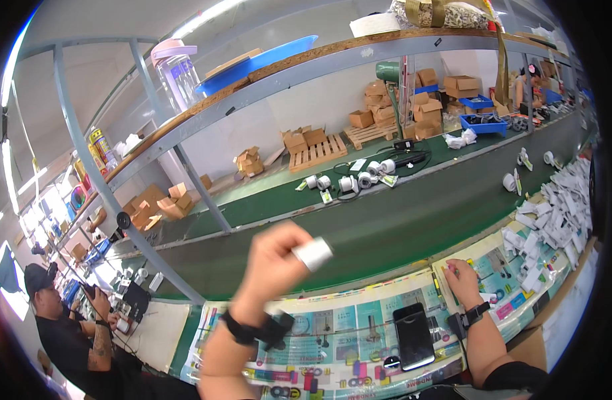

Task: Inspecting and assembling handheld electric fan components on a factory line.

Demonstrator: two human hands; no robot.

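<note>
My left hand point(274, 261) is raised over the edge between the table and the conveyor. Its closed fingers grip a small white piece point(313, 254), blurred by motion, so its exact kind is unclear. Lower on the right, my right hand point(463, 285) rests near the printed table cover point(359, 327) with fingers curled together. Something small and pinkish shows at its fingertips, too small to name. A black smartphone point(414, 335) lies on the cover between my forearms. To the right of my right hand spreads a heap of white slip-like pieces point(558, 210).
Beyond the table runs a green conveyor belt point(379, 213) carrying white round devices point(367, 179) with tags and black cables. A metal-framed shelf point(266, 77) spans above it. At the left sits a co-worker point(79, 333) in black. Cardboard boxes point(426, 113) and a wooden pallet point(319, 153) stand behind.
</note>
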